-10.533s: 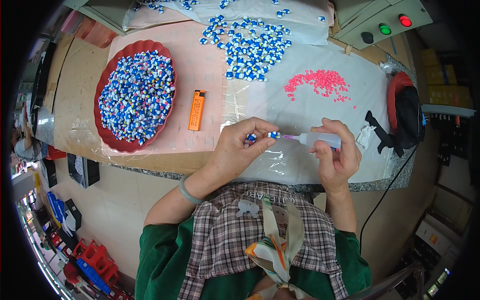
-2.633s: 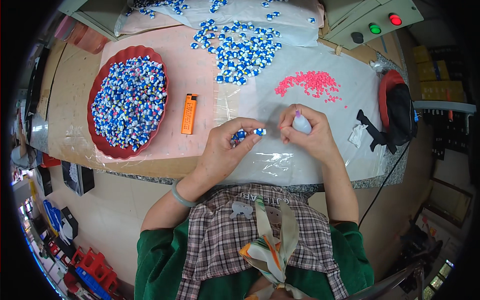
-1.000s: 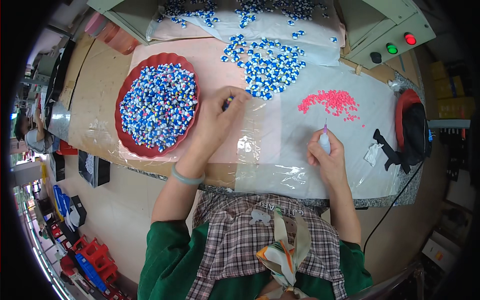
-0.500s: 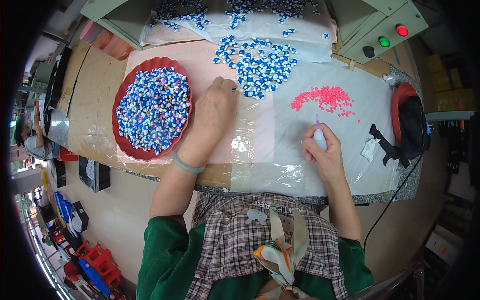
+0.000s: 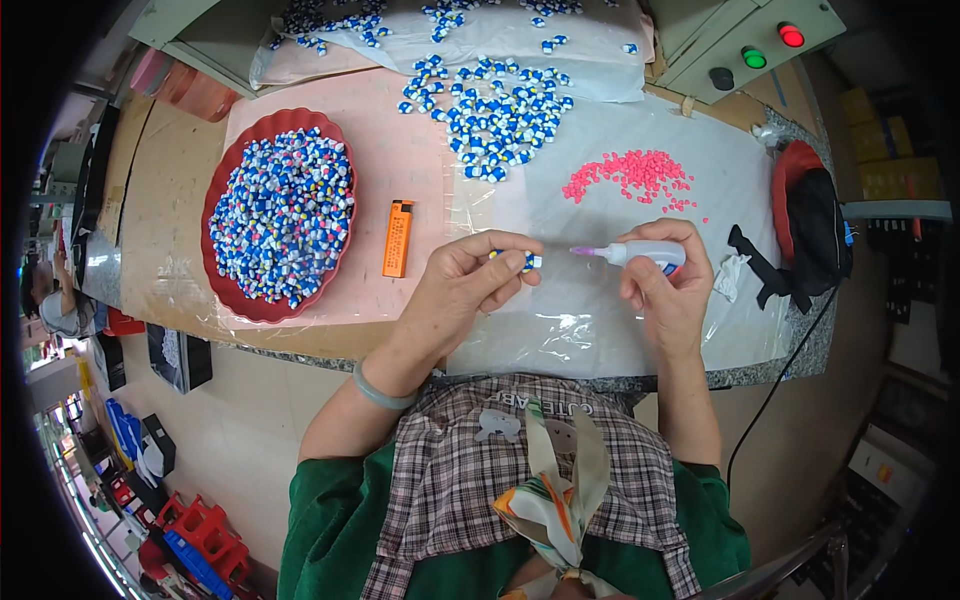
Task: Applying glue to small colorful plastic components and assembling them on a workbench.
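Between the thumb and fingers of my left hand [image 5: 467, 283] is a small blue-and-white piece [image 5: 530, 261], with a bit of yellow showing beside it. My right hand [image 5: 672, 280] grips a white glue bottle [image 5: 645, 253] lying level, its purple-based needle tip [image 5: 584, 251] aimed at the piece with a gap between. Beyond my hands, loose blue-and-white pieces [image 5: 505, 115] are spread on the sheet. Tiny pink pieces [image 5: 640, 175] lie in a heap past the bottle. On the left a red scalloped tray [image 5: 212, 240] is piled with blue-and-white pieces, some with pink or yellow on them.
An orange lighter [image 5: 397, 240] lies right of the tray. At the right are a crumpled tissue [image 5: 731, 277], a black strap [image 5: 757, 262] and a black-and-red bag [image 5: 808, 220]. A metal housing with buttons [image 5: 752, 57] stands at the back. Another person [image 5: 62, 295] sits far left.
My left hand has come back from the blue-and-white pile toward me with one piece, uncovering the lighter. My right hand has tipped the glue bottle from upright to level, pointing left.
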Tool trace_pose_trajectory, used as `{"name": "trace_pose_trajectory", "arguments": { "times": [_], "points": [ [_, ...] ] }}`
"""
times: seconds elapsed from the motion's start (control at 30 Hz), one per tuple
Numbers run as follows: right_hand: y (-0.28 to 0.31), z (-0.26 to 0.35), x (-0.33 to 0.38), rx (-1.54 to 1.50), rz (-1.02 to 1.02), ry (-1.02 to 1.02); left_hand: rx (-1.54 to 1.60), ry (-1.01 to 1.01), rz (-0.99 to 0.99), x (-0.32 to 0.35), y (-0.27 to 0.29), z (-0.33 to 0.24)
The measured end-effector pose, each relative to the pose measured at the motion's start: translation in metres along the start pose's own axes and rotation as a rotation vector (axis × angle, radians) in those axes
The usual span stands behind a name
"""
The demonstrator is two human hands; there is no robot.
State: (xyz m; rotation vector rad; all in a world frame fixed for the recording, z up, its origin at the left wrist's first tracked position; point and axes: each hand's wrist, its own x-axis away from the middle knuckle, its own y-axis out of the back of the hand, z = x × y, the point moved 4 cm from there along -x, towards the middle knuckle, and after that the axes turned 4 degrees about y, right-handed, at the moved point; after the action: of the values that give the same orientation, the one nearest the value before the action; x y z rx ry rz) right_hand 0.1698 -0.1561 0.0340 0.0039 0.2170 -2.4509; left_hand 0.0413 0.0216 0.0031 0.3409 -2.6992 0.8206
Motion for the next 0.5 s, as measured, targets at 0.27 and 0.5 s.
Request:
{"name": "trace_pose_trajectory", "arguments": {
  "times": [0.27,0.5],
  "points": [
    [-0.010,0.023,0.009,0.253,-0.057,0.224,-0.286,-0.146,-0.049,0.008,-0.013,-0.003],
    [-0.016,0.030,0.015,0.487,0.024,0.411,-0.475,-0.165,-0.064,0.010,-0.015,-0.003]
  ]
}}
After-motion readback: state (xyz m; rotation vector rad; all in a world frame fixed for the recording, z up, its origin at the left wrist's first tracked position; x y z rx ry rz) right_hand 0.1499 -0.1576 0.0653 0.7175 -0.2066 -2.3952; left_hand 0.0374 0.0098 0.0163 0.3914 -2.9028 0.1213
